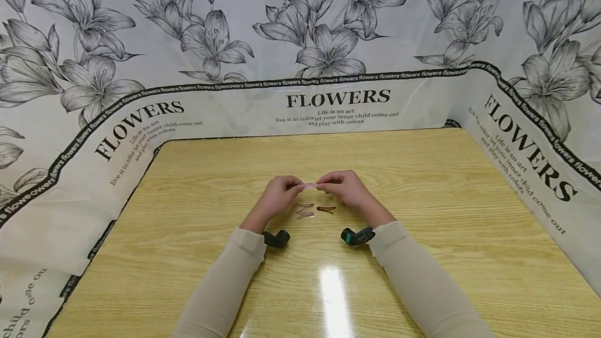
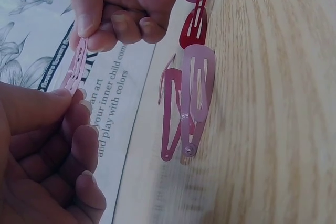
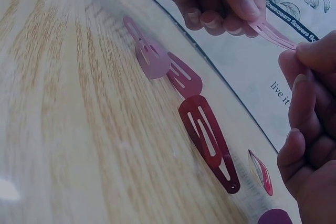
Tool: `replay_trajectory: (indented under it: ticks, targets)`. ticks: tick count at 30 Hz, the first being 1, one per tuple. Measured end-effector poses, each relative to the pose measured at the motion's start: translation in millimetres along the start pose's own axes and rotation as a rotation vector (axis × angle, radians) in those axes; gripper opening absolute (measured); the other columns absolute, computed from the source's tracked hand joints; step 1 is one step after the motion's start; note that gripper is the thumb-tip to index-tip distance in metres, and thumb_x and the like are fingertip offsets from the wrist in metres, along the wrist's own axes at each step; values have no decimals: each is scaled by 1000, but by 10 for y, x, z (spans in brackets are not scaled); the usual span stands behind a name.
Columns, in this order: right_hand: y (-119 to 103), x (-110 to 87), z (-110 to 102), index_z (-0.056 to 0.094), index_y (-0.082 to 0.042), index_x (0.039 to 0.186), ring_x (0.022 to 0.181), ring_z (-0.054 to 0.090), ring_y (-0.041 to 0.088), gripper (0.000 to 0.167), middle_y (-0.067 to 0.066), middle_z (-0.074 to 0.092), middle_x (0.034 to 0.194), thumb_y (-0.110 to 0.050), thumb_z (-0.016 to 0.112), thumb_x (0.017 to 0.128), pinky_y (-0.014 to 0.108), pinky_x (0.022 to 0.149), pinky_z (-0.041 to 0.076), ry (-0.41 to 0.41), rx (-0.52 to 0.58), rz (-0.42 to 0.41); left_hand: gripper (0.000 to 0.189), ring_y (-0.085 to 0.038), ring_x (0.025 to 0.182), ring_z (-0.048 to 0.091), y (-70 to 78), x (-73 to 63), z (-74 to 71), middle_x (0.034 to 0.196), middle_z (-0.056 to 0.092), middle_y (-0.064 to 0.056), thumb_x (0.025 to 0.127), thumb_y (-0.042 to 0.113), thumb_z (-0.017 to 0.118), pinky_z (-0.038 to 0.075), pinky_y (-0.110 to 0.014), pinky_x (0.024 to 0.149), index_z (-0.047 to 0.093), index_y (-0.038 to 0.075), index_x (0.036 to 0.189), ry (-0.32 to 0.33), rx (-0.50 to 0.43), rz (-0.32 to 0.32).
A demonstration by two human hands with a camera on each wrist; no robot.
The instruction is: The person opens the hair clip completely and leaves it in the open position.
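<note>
A light pink snap hair clip (image 1: 310, 185) is held just above the table between both hands. My left hand (image 1: 278, 196) pinches one end between thumb and forefinger, and my right hand (image 1: 347, 189) pinches the other. The left wrist view shows the pink clip (image 2: 77, 69) slightly bowed, its slots visible; I cannot tell if it is snapped closed. Nearer me on the table lie a mauve clip (image 2: 202, 87), a dusty pink clip (image 2: 172, 108) partly under it, and a dark red clip (image 3: 205, 140) to their right.
Past the red clip, a purple clip (image 3: 275, 216) is cut off by the right wrist view's edge, with a small reddish clip (image 3: 261, 171) on its side nearby. Around the wooden table (image 1: 422, 275) hangs flower-printed cloth (image 1: 235, 113). Black wrist cameras (image 1: 277, 239) sit below the hands.
</note>
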State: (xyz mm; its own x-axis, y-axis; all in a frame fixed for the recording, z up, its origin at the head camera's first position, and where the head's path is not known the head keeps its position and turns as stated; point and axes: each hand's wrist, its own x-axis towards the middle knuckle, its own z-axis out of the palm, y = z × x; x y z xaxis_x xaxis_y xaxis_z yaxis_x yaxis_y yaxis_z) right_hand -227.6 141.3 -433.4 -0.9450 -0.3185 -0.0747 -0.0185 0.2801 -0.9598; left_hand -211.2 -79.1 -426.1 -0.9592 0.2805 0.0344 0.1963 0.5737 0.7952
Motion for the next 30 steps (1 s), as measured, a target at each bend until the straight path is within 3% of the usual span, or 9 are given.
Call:
replay_trajectory:
  ticks: [7,12,18,23,30]
  targets:
    - [-20,-20,-3,71,-8,105,46,33,10,23,23,65,102,-26,67,92,24,42,31,-16,-2,-33,25,-17,79,55,-15,-4,-4,100,69,-8,99,33,56,47,-31,69,71,14,105,17,1,48]
    - [-18,-25,19,70,-3,105,58,41,12,21,19,66,99,-19,65,93,28,53,39,-20,0,-75,22,-17,81,54,-14,-17,-3,97,68,-4,98,31,57,46,-30,71,71,14,103,44,-12,80]
    - [10,-24,48,68,2,105,70,50,18,18,3,68,92,-12,62,95,30,68,48,-45,48,-103,20,-17,81,54,-27,-36,14,97,67,-2,98,29,57,46,-31,71,70,14,103,58,-40,81]
    - [10,-30,46,66,4,105,74,53,21,18,-3,67,87,-10,60,95,29,66,47,-61,65,-110,21,-17,79,53,-47,-27,32,96,66,-3,98,29,57,45,-31,70,70,13,104,57,-47,74]
    - [4,-35,38,64,8,106,77,55,20,20,2,68,89,-8,59,96,30,70,48,-81,70,-124,21,-17,80,53,-50,-21,32,98,66,-4,98,28,57,45,-31,71,70,12,105,49,-71,64]
